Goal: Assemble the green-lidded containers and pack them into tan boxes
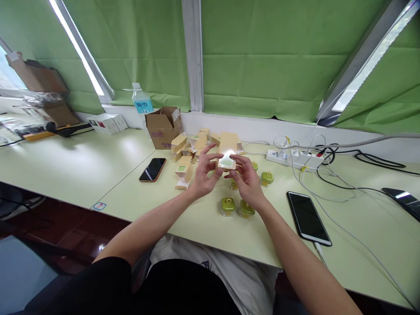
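Note:
Both my hands grip a small tan paper box [229, 144] over the table. Light glares off its near part, next to a pale green patch. My left hand [206, 175] closes on its left side with thumb and fingers; my right hand [246, 180] does the same on its right side. Just below the hands stand small clear jars with green lids, such as one jar [228, 205] and another jar [246, 209] beside it. A further green-lidded jar [267, 178] sits to the right, and others are partly hidden behind my right hand. An open small box [183, 171] lies left of my left hand.
Several tan boxes [197, 142] are heaped behind, beside an open brown carton [164, 129] and a water bottle [141, 101]. A phone [152, 169] lies left. On the right are a power strip [295, 158], tangled cables, and a plugged-in phone [308, 216].

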`<move>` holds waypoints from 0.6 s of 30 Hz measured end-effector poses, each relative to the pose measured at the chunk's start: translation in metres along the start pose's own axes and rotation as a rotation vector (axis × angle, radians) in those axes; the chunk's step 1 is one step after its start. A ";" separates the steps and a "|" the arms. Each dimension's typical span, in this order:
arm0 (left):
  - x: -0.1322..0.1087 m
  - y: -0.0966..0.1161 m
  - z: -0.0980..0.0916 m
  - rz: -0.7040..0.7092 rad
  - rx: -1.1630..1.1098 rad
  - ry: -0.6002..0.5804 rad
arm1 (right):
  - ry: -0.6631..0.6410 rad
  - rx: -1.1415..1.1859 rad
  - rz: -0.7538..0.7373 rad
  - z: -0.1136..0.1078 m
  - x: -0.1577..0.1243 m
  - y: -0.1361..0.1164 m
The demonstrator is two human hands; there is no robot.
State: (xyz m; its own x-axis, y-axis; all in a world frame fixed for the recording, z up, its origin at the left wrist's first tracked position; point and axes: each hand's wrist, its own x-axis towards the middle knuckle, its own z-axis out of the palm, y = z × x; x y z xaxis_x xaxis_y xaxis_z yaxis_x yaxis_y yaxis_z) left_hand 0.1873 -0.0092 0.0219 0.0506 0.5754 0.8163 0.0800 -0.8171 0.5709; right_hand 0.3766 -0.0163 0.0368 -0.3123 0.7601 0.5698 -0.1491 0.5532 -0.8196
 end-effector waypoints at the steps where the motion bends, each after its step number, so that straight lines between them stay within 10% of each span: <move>1: 0.000 0.001 0.000 -0.017 -0.003 0.004 | 0.007 -0.021 -0.004 -0.001 0.000 0.001; 10: 0.018 -0.018 -0.013 -0.273 -0.088 -0.088 | -0.097 -0.419 -0.025 -0.012 -0.004 0.002; 18: 0.042 -0.014 -0.071 -0.296 0.018 -0.206 | -0.087 -0.490 -0.065 -0.044 0.007 -0.033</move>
State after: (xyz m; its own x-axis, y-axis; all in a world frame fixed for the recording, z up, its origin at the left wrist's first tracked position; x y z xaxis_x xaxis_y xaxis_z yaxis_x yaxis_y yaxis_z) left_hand 0.1180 0.0239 0.0544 0.2224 0.7836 0.5800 0.1385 -0.6143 0.7768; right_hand 0.4204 -0.0144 0.0698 -0.3970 0.6993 0.5944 0.2805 0.7092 -0.6468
